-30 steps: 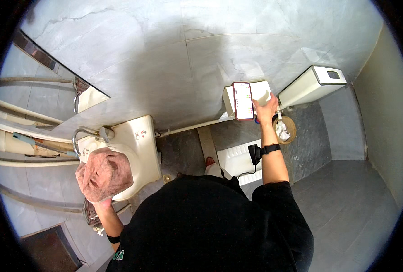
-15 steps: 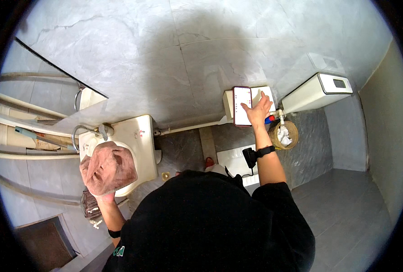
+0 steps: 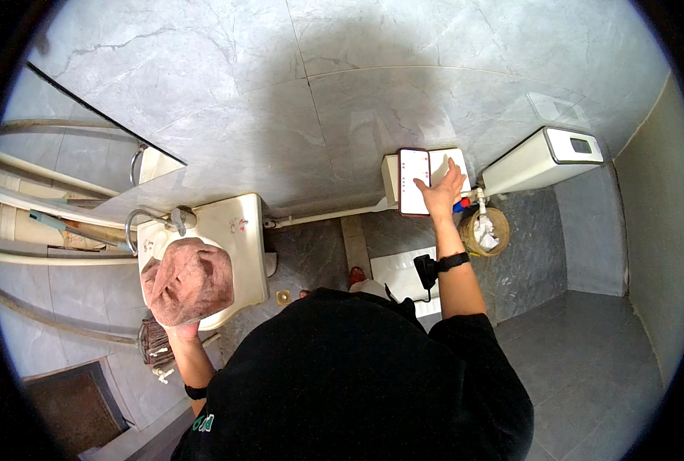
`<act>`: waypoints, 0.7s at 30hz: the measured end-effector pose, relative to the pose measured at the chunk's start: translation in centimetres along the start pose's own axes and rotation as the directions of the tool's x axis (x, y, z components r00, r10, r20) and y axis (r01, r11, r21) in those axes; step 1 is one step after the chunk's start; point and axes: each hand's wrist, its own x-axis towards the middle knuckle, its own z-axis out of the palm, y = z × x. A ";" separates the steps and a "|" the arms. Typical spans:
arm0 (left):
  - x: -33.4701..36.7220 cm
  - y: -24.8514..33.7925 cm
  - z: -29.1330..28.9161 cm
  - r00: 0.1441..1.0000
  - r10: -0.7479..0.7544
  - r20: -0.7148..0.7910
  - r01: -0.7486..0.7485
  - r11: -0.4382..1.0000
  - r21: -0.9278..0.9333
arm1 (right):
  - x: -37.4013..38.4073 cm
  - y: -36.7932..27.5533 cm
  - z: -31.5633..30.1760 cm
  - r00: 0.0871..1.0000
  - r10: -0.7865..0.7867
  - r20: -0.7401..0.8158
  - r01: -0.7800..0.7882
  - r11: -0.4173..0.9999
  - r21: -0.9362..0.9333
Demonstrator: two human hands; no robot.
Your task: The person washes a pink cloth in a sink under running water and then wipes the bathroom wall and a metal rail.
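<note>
A reddish-brown towel (image 3: 192, 283) is bunched over the bowl of the white sink (image 3: 244, 230), close to the curved metal faucet (image 3: 137, 223). From below, my left hand (image 3: 180, 332) is closed on the towel, whose folds hide most of the fingers. My right hand (image 3: 443, 197) reaches over a phone (image 3: 413, 188) with a dark reddish edge and a lit white screen. Its thumb is at the screen, and the other fingers spread beyond the phone's right side. The phone rests on a white box (image 3: 391, 175) against the wall.
A bin (image 3: 500, 244) holding white paper stands right of my right forearm. Farther right is a tall white tank (image 3: 576, 146). A white squat toilet (image 3: 390, 270) lies in the floor. A mirror (image 3: 69, 150) fills the upper left. Dark cloth (image 3: 156, 342) hangs below the sink.
The whole view has shifted slightly. The towel's folds have changed shape a little in my left hand. My right hand keeps its place at the phone, whose screen content looks different.
</note>
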 end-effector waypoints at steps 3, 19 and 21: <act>0.0 0.7 0.1 1.000 0.004 0.001 -0.004 1.000 -0.004 | 0.4 0.9 -0.6 0.999 -0.003 -0.050 0.011 0.987 0.158; 6.1 3.0 0.0 0.985 0.172 0.018 -0.172 0.959 0.224 | -1.8 4.3 -7.9 0.983 -0.042 -0.180 0.145 0.781 0.608; 8.6 6.7 1.0 0.996 0.074 -0.046 -0.069 0.991 0.118 | -2.5 3.2 -8.8 0.982 -0.186 0.028 0.136 0.802 0.581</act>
